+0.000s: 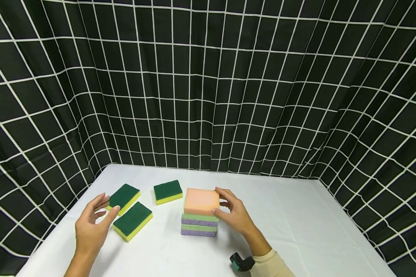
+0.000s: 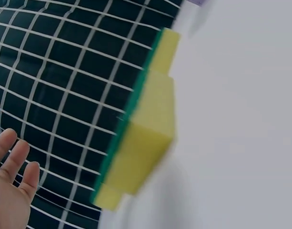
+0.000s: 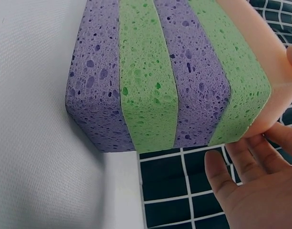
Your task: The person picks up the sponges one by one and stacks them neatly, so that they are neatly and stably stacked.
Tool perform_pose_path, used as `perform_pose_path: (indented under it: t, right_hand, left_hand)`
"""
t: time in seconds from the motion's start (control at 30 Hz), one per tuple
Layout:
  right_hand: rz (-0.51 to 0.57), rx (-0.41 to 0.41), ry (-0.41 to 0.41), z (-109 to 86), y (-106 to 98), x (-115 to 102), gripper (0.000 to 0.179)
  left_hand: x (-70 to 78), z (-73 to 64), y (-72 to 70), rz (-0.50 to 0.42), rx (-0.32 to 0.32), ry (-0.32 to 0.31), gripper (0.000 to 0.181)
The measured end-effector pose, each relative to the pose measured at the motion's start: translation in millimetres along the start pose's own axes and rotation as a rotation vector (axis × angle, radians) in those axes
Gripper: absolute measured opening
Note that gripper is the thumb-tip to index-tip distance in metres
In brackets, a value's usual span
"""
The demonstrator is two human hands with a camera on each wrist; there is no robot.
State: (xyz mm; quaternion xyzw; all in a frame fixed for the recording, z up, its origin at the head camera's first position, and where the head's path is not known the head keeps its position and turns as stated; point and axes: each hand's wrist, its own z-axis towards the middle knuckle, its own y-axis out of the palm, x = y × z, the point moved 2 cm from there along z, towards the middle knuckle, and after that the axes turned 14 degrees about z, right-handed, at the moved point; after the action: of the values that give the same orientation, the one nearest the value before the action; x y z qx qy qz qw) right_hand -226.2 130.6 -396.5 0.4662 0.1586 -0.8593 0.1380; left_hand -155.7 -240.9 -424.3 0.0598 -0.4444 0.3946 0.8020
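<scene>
Sponges (image 1: 199, 222) are counted as eight: five in one stack (image 1: 198, 232) near the middle of the white table (image 1: 298, 215), three laid singly to its left. The stack is made, from the bottom up, of a lower purple sponge (image 3: 95, 62), a lower green sponge (image 3: 146, 86), an upper purple sponge (image 3: 196, 71), an upper green sponge (image 3: 236, 76) and one orange sponge (image 1: 202, 201). The orange sponge is pinched at its right side by the right hand (image 1: 236, 213), thumb at the near corner, fingertips at the far one. Nothing is gripped by the left hand (image 1: 91, 227); its thumb and fingers are held wide apart near two green-topped yellow sponges, one near (image 1: 133, 220) and one far (image 1: 124, 197), set close together toward the left table edge. The third scouring sponge (image 1: 168, 191) is placed just beside the stack, at its far left. The far table edge is bordered by a gridded curtain (image 1: 208, 96). Ample room is offered right of the stack; leftward, passage is narrowed by the three scouring sponges.
</scene>
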Motion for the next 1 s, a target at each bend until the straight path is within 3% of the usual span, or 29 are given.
perform_pose_path:
  t: [0.17, 0.43, 0.7, 1.0]
  right_hand:
    - [-0.004, 0.001, 0.009, -0.8, 0, 0, 0.061]
    - [-0.001, -0.006, -0.02, -0.4, 1, 0, 0.06]
    - [0.007, -0.005, -0.015, 1.5, 2, -2, 0.061]
    - [0.014, -0.006, -0.014, 2.9, 1, 1, 0.061]
  left_hand:
    - [-17.7, -11.8, 2.7, 0.037, 0.001, -0.09, 0.052]
    - [-35.0, -16.2, 7.3, 0.11, -0.029, -0.16, 0.053]
    - [-46.6, -20.0, 6.7, 0.193, -0.232, -0.253, 0.058]
    - [-53.5, -19.0, 8.3, 0.282, -0.406, -0.232, 0.072]
